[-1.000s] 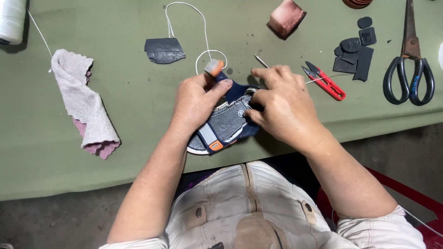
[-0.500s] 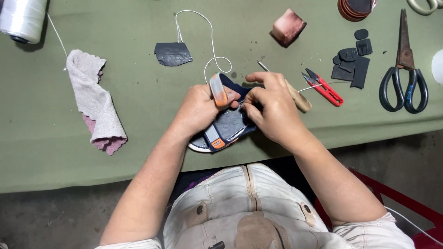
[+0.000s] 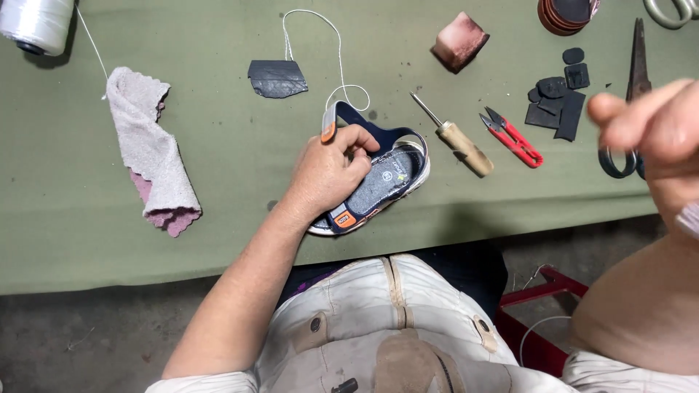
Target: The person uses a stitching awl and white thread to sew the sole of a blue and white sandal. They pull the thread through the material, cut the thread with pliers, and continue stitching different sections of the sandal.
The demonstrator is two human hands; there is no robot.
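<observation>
A small child's sandal, navy with orange tabs and a grey insole, lies at the near edge of the green table. My left hand is shut on it, fingers over the navy heel strap and thumb side on the sole. A white thread loops from the strap towards the far side of the table. My right hand is raised at the right, close to the camera and blurred. Its fingers look curled, and nothing can be made out in them.
A wooden-handled awl and red snips lie right of the sandal, with black scissors and black rubber scraps beyond. A dark patch, pink block, grey-pink cloth and white thread spool lie further off.
My right hand has left the sandal and lifted up to the right. The awl now lies on the table. My left hand still holds the sandal.
</observation>
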